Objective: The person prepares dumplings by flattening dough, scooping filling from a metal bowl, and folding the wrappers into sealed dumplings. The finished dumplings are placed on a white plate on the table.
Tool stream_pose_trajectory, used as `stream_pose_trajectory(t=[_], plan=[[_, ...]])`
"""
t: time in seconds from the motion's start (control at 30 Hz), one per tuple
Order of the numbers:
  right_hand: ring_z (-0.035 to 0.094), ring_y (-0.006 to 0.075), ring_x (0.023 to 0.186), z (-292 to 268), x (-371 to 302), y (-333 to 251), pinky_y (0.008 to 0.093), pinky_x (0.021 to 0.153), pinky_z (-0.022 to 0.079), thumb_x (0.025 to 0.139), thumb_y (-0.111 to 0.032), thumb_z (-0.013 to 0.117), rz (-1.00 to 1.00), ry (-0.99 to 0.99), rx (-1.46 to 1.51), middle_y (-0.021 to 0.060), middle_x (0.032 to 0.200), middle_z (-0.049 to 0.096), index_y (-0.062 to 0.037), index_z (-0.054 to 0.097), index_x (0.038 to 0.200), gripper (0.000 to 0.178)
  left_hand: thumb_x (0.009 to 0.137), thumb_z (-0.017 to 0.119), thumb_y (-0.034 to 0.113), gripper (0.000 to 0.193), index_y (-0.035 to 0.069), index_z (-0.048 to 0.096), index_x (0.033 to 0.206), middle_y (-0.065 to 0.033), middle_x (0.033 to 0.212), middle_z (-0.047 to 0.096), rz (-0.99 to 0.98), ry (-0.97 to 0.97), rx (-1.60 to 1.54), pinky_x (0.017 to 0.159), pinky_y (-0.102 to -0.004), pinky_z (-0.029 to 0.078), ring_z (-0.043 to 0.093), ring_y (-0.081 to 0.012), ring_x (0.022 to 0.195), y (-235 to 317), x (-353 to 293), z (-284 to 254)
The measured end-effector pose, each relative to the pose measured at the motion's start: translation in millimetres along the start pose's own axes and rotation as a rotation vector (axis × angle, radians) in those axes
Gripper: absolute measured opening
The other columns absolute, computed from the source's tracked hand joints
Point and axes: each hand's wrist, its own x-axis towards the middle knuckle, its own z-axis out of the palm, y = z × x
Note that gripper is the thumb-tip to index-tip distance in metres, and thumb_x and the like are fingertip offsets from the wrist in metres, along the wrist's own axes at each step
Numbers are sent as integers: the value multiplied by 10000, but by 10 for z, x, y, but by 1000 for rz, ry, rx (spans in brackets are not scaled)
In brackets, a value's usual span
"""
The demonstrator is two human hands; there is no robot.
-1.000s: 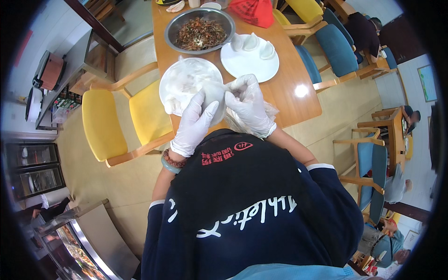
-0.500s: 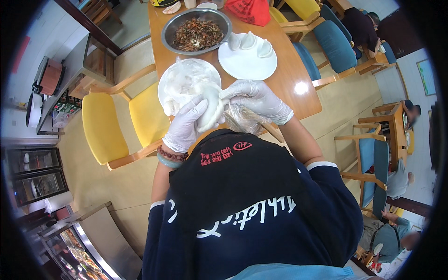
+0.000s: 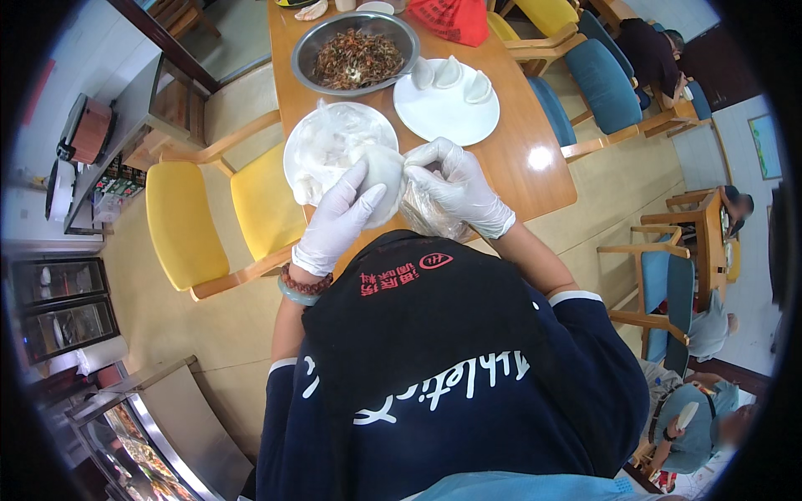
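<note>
A white filled dumpling [image 3: 383, 185] rests in my left hand [image 3: 338, 221], which wears a clear-white glove and has its fingers and thumb wrapped round it. My right hand [image 3: 455, 190], gloved likewise, pinches at the dumpling's right edge with thumb and forefinger. Just beyond, a white plate [image 3: 294, 171] carries crumpled clear plastic and white dough. To its right, several half-moon dumplings [image 3: 449, 72] sit along the far edge of another white plate [image 3: 447, 117]. A steel bowl [image 3: 302, 68] holds a brown, shredded filling [image 3: 355, 60]. Clear plastic wrap [image 3: 430, 213] lies below my right hand.
All of this stands on a wooden table [image 3: 526, 188]. A red bag [image 3: 451, 18] is at its far end. A yellow chair [image 3: 188, 225] stands at the left, blue chairs [image 3: 601, 83] at the right. Other people are farther right, and a glass food case [image 3: 138, 451] is at lower left.
The dumpling has turned in my left hand and shows a rounder face. My right hand's fingers have bent in closer at its edge. At lower right, another person has shifted.
</note>
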Motion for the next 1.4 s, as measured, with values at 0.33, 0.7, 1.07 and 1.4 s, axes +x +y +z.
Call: stream_pose_trajectory(t=[0.33,0.7,1.07,1.4], plan=[[629,92,929,-13,23,-88,267,852,520,923,-14,681,45,-88,-12,28,979,662,-29,637,1040,126,1024,601,212,568,-71,413,1478,-149,1397,563,14,-55,123,1083,-318,422,516,-205,1299,46,-13,-76],[668,186,1006,-242,71,-103,310,917,516,871,-26,719,-109,-323,-85,94,1045,717,-33,742,1106,237,1048,537,220,424,-15,495,1399,-130,1153,673,-226,-223,-504,796,-339,599,702,-229,912,-36,43,-141],[625,122,852,16,-362,-162,311,778,529,933,-176,684,1,154,-51,58,890,656,-22,610,953,173,1034,535,130,457,-77,464,1435,-90,1305,589,-46,-274,285,1011,-295,457,535,-157,1198,102,141,70],[603,148,823,162,-960,-294,327,761,498,886,-130,678,67,395,-88,51,871,642,-24,601,954,147,1035,554,161,460,-46,475,1438,-70,1256,605,135,-721,497,970,-277,460,550,-151,1135,356,281,318]])
